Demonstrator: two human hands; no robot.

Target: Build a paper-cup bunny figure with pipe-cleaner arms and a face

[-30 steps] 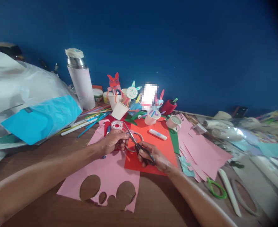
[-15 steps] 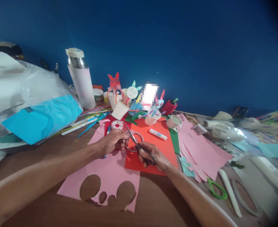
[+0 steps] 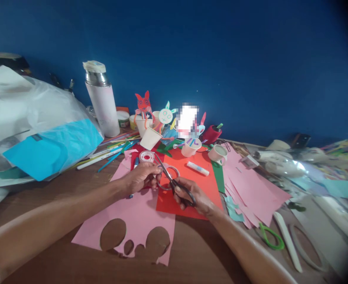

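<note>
My right hand (image 3: 196, 195) grips the black-handled scissors (image 3: 165, 169), their blades pointing up and to the left. Beside the blades, my left hand (image 3: 141, 175) is closed in a pinch; whatever it holds is too small or hidden to make out. Behind both hands lies a ring-shaped roll of tape (image 3: 176, 169). Under them are a sheet of orange paper (image 3: 206, 189) and a pink sheet (image 3: 117, 209) with several holes cut along its near edge. A glue stick (image 3: 198, 168) rests on the orange paper, and a smaller tape roll (image 3: 147, 157) is just beyond my left hand.
Paper cups with paper animal figures (image 3: 150, 138) stand at the back, near a mug (image 3: 219, 154) and a tall flask (image 3: 103, 102). A plastic bag (image 3: 58, 102) fills the left. On the right lie pink sheets (image 3: 256, 185), green-handled scissors (image 3: 271, 236) and a white strip (image 3: 287, 242).
</note>
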